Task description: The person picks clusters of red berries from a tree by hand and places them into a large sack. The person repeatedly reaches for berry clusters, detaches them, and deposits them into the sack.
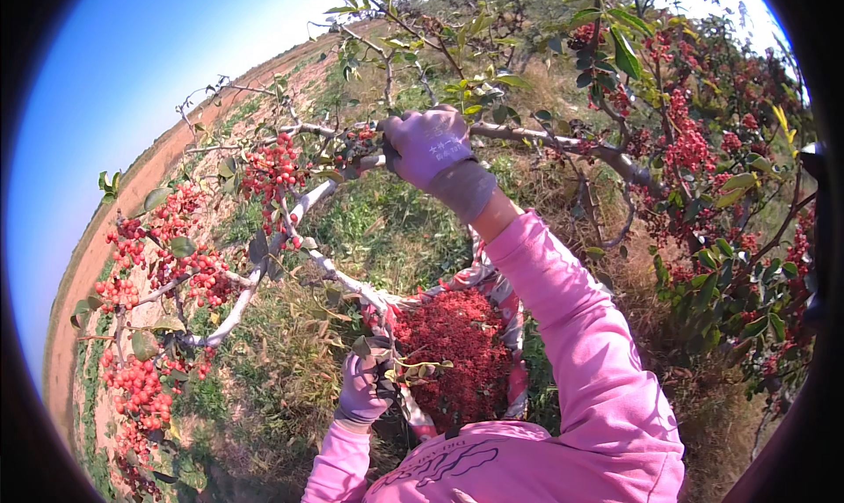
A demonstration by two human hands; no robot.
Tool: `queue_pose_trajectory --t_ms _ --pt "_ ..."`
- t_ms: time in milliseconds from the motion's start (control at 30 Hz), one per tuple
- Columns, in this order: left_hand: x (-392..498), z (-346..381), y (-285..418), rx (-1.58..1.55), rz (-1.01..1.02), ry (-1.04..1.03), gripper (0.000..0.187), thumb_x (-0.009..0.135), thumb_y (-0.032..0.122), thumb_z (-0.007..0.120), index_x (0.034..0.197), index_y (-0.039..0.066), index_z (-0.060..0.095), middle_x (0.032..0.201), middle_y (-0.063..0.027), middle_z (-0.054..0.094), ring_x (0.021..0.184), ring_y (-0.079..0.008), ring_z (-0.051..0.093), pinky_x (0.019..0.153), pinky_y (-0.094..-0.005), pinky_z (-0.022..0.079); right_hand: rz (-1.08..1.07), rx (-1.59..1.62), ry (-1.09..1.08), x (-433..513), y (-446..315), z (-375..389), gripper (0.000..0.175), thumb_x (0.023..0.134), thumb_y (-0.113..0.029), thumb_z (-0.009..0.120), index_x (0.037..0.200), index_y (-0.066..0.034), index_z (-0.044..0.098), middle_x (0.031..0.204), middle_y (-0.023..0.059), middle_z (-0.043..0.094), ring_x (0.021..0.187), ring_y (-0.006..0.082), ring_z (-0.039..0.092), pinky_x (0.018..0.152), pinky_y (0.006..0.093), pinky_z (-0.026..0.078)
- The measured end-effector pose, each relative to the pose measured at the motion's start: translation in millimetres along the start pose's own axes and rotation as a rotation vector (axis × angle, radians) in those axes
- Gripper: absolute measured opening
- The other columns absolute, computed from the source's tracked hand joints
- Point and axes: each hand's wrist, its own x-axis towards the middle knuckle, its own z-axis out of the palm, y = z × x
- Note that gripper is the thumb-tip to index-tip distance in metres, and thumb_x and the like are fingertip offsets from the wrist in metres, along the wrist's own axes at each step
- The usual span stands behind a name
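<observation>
My right hand, in a light purple glove with dark-coated fingers, is curled at a grey branch ahead of me. Its back faces me, and I cannot tell what its fingers grip. Small red berries lie just left of its fingertips. Lower down, my gloved left hand is closed around the leafy lower end of a pale branch. Beyond that hand, close to my body, a container with a red-and-white cloth rim holds a heap of picked red berry clusters, apparently Sichuan pepper.
Red berry clusters hang from branches at the left, with another cluster near the middle. Denser berry-laden shrubbery stands at the right. Grass and weeds cover the ground, with bare soil farther left.
</observation>
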Motion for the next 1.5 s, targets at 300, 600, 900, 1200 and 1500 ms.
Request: queue_pose_trajectory --t_ms 300,600,900,1200,1500 --pt "-1 6 -17 0.174 0.212 0.06 0.056 0.08 0.031 0.047 0.127 0.003 0.051 0.132 -0.0109 0.052 0.126 -0.0322 0.041 0.111 -0.0445 0.027 0.163 0.49 -0.421 -27 33 -5 0.026 0.085 -0.035 0.06 0.102 -0.0176 0.069 0.087 0.0094 0.07 0.082 0.0288 0.067 0.077 0.0415 0.052" --pt "5 9 -5 -0.193 0.096 0.026 0.058 0.078 0.035 0.053 0.123 -0.001 0.048 0.12 -0.0136 0.054 0.111 -0.0318 0.053 0.098 -0.0441 0.039 0.241 0.707 -0.211 4 32 18 0.031 0.09 -0.025 0.06 0.117 -0.0093 0.063 0.095 0.0097 0.07 0.081 0.0126 0.064 0.076 0.0312 0.051" --pt "6 -1 13 -0.373 -0.138 0.005 0.053 0.075 0.019 0.062 0.122 0.0 0.046 0.106 -0.0083 0.06 0.098 -0.0209 0.059 0.09 -0.0326 0.045 0.061 1.858 -0.592 21 47 73 0.048 0.085 -0.015 0.07 0.129 -0.0031 0.055 0.12 0.0059 0.063 0.105 0.0127 0.059 0.093 0.0278 0.048" --pt "2 4 -6 -0.057 0.063 0.048 0.046 0.072 0.024 0.062 0.113 0.003 0.057 0.11 -0.0113 0.06 0.1 -0.03 0.058 0.088 -0.0395 0.045 0.139 1.801 -0.524 19 36 75 0.04 0.089 -0.022 0.066 0.124 -0.0041 0.057 0.114 0.0071 0.065 0.1 0.0156 0.063 0.084 0.0287 0.053" --pt "14 3 15 -0.025 0.251 0.109 0.046 0.073 0.026 0.058 0.113 0.002 0.058 0.111 -0.0128 0.06 0.108 -0.0334 0.055 0.098 -0.0431 0.04 0.267 1.544 -0.246 10 27 60 0.029 0.078 -0.01 0.076 0.104 -0.0022 0.068 0.089 0.0056 0.07 0.073 0.0111 0.064 0.063 0.0248 0.053"
